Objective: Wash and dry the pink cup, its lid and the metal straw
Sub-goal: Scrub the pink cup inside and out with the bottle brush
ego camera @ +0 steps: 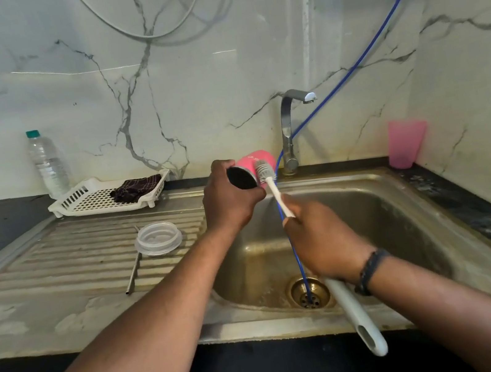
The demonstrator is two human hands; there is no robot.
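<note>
pink cup under the brush, above the sink

pink cup [254, 160] lies on its side over the sink [377, 183], dark mouth facing the person, gripped around its rim end by the left hand [228, 200]. the right hand [322, 243] is wrapped around the bottle brush [273, 187], whose bristles sit against the cup's outer wall by the rim. best to turn the cup slowly, working the bristles all round, then inside. the lid [158, 237] and metal straw [134, 274] wait on the draining board [56, 266], apparently unwashed.

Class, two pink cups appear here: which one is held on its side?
The pink cup gripped by the left hand over the sink; the translucent pink tumbler stands upright on the counter corner.
</note>
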